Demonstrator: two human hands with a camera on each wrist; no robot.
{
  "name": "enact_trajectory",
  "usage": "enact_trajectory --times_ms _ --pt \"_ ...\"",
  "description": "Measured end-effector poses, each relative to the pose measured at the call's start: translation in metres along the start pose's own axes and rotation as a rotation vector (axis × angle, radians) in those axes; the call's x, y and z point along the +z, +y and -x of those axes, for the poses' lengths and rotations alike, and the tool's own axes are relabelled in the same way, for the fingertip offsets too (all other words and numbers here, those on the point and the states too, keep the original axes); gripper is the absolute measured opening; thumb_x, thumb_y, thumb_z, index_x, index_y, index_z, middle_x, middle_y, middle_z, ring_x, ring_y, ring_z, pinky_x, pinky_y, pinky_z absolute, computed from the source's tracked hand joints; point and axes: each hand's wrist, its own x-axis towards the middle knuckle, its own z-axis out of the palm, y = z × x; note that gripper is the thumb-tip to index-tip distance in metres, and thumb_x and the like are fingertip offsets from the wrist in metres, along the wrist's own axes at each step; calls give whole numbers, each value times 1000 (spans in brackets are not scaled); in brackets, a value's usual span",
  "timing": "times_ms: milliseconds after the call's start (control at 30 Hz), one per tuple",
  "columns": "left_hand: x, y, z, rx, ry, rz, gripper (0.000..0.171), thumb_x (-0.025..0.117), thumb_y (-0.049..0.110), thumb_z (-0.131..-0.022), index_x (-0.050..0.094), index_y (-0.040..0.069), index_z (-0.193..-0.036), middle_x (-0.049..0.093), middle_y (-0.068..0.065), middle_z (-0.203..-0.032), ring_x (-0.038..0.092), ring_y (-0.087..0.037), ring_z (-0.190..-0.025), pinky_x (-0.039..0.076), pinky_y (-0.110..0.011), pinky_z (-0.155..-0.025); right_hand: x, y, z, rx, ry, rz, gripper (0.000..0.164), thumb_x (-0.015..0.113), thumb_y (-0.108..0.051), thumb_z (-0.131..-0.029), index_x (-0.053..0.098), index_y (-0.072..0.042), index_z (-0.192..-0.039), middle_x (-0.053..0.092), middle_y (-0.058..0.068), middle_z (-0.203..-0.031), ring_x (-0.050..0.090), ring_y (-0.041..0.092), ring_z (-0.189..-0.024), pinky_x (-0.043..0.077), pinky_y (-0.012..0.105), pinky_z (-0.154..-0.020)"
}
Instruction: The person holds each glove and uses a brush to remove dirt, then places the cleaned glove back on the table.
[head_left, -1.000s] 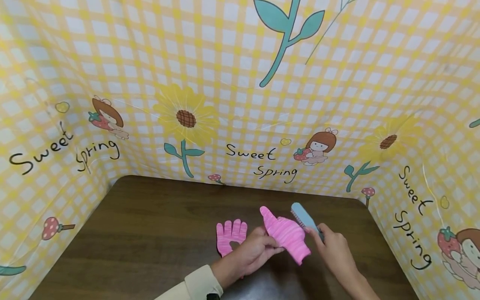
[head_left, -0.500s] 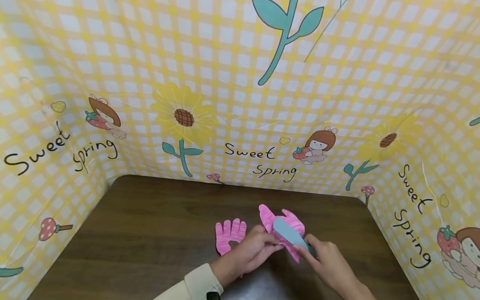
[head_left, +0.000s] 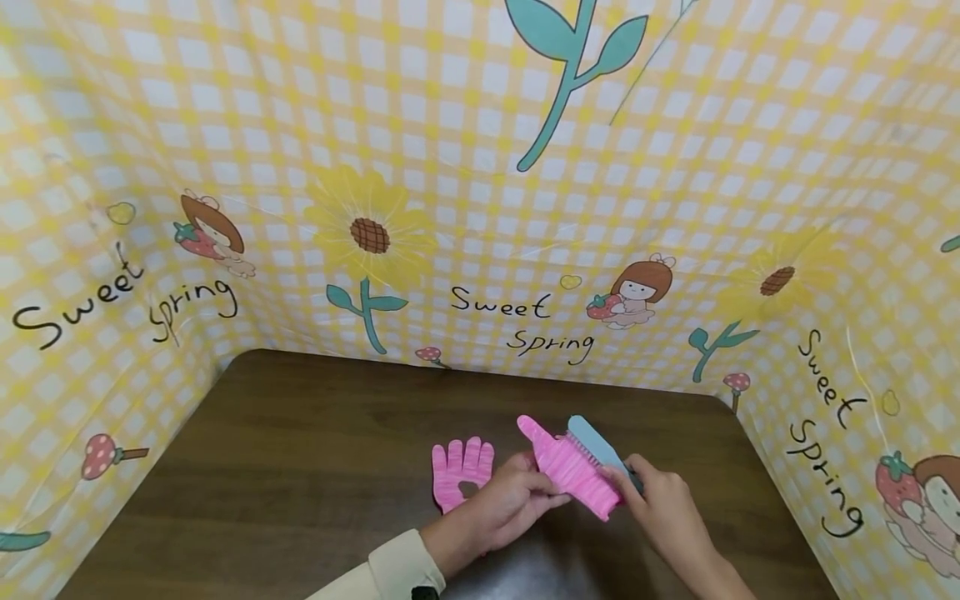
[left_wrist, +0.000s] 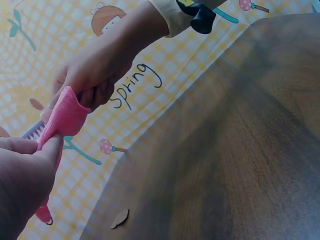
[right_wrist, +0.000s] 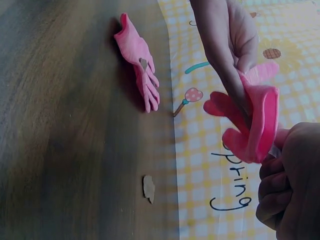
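A pink knitted glove (head_left: pixel 573 477) hangs above the table, pinched by my left hand (head_left: pixel 517 504) between thumb and fingers; its cuff points down to the right. My right hand (head_left: pixel 671 504) grips the handle of a light blue brush (head_left: pixel 595 440), whose bristles lie against the glove's upper right edge. In the left wrist view, bristles (left_wrist: pixel 36 131) show just behind the pink fabric. A second pink glove (head_left: pixel 450 468) lies on the table to the left, partly hidden by my left forearm. It bears a dark brown patch (right_wrist: pixel 143 63).
The dark wooden table (head_left: pixel 315 450) is enclosed by a yellow checked cloth (head_left: pixel 480 225) with printed flowers and lettering. A small brown scrap (right_wrist: pixel 148 188) lies on the table in the right wrist view. A cream sleeve (head_left: pixel 405 562) covers the left forearm.
The brush has swept down across the held glove toward the cuff, then returned up to the glove's right edge. The left hand and the lying glove have stayed in place.
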Motion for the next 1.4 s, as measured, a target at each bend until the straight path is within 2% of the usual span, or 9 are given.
enact_trajectory --times_ms 233,367,467,567,667,733,800,1067,1400 --pt "-2 -1 3 -4 2 -4 69 33 -20 -86 22 -12 -154 30 -31 -160 26 -41 -151 18 -66 -122 -1 6 -6 86 -43 -1 26 69 -34 -97 66 -10 -88 41 -10 -56 38 6 -52 34 21 -47" --pt "-4 -2 5 2 9 -30 64 34 -19 -85 29 -17 -148 45 -21 -147 39 -28 -138 20 -65 -123 -3 15 -7 150 -60 9 35 63 -36 -101 67 -2 -95 49 -4 -60 41 8 -51 36 21 -45" --pt "-6 -2 4 11 15 -39 60 35 -17 -84 33 -20 -144 48 -15 -138 41 -23 -129 20 -64 -124 -7 17 -7 200 -61 -33 39 59 -38 -103 67 0 -98 57 1 -66 43 9 -51 38 21 -46" --pt "-7 -3 2 15 13 -31 61 34 -16 -84 30 -20 -145 44 -20 -146 38 -26 -137 18 -64 -124 -7 12 -3 130 -46 -106 27 63 -32 -101 67 -7 -94 52 -5 -63 40 3 -51 38 21 -46" --pt "-8 -3 0 13 -19 -29 66 33 -17 -86 25 -18 -151 33 -29 -158 28 -35 -148 17 -63 -124 -3 3 3 -37 -79 -160 14 68 -24 -98 63 -15 -88 40 -15 -60 33 -4 -52 35 19 -45" --pt "-7 -2 -2 12 -47 -27 67 31 -17 -87 22 -17 -153 27 -31 -162 22 -40 -152 17 -62 -124 0 -2 8 -131 -120 -166 13 69 -22 -97 61 -19 -87 36 -19 -62 29 -8 -54 33 17 -45" --pt "-5 -2 -3 11 -57 -28 67 30 -17 -87 20 -18 -154 25 -32 -163 19 -43 -153 17 -61 -124 3 -6 10 -173 -135 -148 13 70 -22 -96 60 -20 -88 35 -21 -63 28 -10 -55 32 15 -44" --pt "-1 -1 -1 0 -2 -6 70 32 -19 -87 16 -14 -155 22 -34 -163 17 -44 -153 16 -65 -123 2 -4 3 -78 -24 -29 15 75 -20 -91 63 -13 -87 36 -17 -58 31 -6 -52 32 16 -46" --pt "-3 -2 -1 -11 2 -6 76 33 -20 -86 14 -7 -159 21 -30 -165 19 -43 -154 16 -65 -123 4 3 -5 2 -26 -16 18 73 -26 -94 66 -11 -87 41 -13 -56 35 -2 -51 33 19 -46"
